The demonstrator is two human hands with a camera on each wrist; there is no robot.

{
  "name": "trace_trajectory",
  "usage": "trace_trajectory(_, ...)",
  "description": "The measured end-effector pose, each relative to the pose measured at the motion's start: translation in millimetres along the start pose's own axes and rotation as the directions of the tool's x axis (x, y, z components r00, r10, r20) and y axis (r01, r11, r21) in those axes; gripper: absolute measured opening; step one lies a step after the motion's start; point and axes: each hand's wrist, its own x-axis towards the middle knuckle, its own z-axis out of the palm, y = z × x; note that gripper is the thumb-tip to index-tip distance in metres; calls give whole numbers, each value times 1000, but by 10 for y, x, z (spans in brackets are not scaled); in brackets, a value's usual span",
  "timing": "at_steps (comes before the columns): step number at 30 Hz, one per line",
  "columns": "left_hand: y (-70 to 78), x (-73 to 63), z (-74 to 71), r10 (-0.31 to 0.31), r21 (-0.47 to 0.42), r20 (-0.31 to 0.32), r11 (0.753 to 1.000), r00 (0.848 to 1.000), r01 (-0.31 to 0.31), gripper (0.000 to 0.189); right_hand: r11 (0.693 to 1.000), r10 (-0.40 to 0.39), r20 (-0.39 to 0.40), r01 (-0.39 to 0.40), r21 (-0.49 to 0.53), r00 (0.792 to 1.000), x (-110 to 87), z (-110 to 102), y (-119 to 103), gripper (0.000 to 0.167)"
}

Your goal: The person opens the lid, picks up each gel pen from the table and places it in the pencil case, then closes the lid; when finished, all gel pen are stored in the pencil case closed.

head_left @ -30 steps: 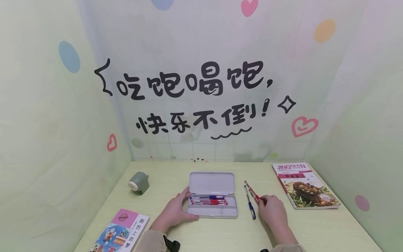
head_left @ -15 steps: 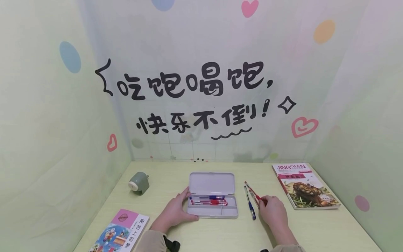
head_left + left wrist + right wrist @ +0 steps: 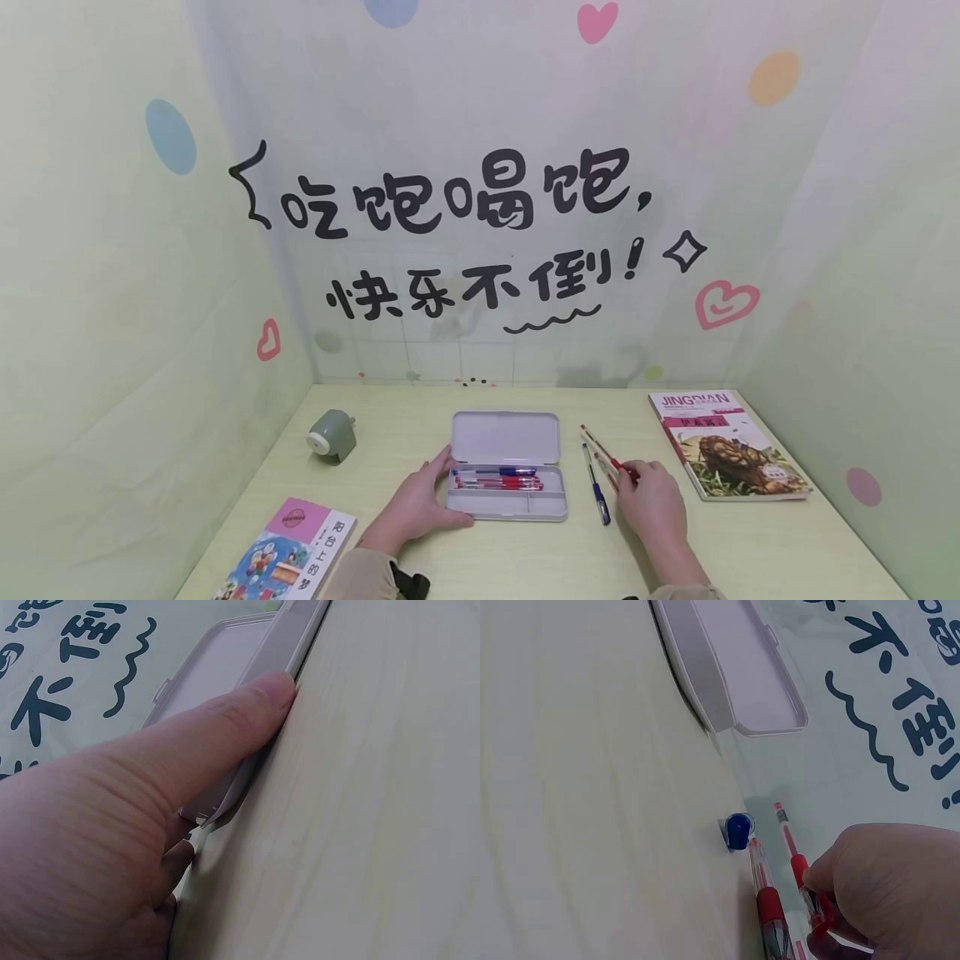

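A pale lilac pencil case [image 3: 491, 504] lies with its lid raised at the back. Several red pens [image 3: 513, 483] and a blue pen [image 3: 517, 472] fill its rear compartment. My left hand [image 3: 420, 504] grips the case's left end, the thumb along the front edge in the left wrist view. Right of the case, my right hand [image 3: 652, 508] pinches a red pen [image 3: 799, 868] by its capped end, its other end pointing away from me. Another red pen [image 3: 769, 904] lies below it, beside a blue-capped pen [image 3: 597, 493] on the table.
A grey-green pencil sharpener [image 3: 333, 436] stands at the back left. One book [image 3: 288, 550] lies at the front left, another book [image 3: 731, 450] at the back right. Printed walls [image 3: 480, 167] close in the table [image 3: 510, 567] on three sides.
The red pen in my right hand has risen slightly and swung apart from the other red pen. My left hand stays at the case.
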Motion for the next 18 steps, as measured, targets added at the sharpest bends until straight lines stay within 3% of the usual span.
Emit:
trace_trajectory(5, -12, 4, 9, 2, 7, -3, 1000, 1000, -2, 141, 996, -44, -116, 53, 78, 992, -47, 42, -181, 24)
trace_trajectory(10, -27, 0, 20, 2, 10, 2, 1000, 1000, -2, 141, 974, -158, -211, 187, 125, 965, -80, 134, -439, 16)
trace_trajectory(13, -28, -2, 18, 5, 10, 1, 1000, 1000, -5, 141, 954, -247, -199, 274, 124, 948, -86, 209, -582, 14)
trace_trajectory(18, -22, 7, 3, 20, 11, -5, 1000, 1000, -19, 141, 929, -353, -101, 361, 84, 930, -89, 349, -787, 13)
